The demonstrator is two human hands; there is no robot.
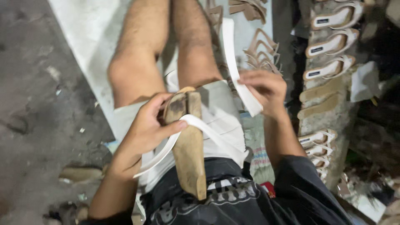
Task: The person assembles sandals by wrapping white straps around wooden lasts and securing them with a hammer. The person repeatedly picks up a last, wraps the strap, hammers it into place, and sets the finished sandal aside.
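Wooden and worn, the shoe last (188,141) lies along the person's lap, its dark, scuffed end pointing toward the knees, and the left hand (146,125) is clamped round it from the left side. The fingers curl behind the top of the last while the thumb presses a white strap (208,133) flat against the wood. That strap loops over the last: one end trails down to the left below the wrist, the other runs down to the right across the white shorts (221,112).

Over on the right, the right hand (264,89) is closed in a pinch on a long white strip (233,62), fingers folded over its lower end. The strip rises from the hand toward the top of the view, passing just beside the right leg. The two hands are apart, the last and the shorts between them.

Further out, tan cut strap pieces (260,54) lie spread on a pale sheet (79,29) beyond the knees. To the right, a row of finished sandals (331,43) with white straps and tan soles sits lined up on a rough ledge (321,112), more pairs lower down. On the left is bare grey floor (29,104), littered with small scraps.
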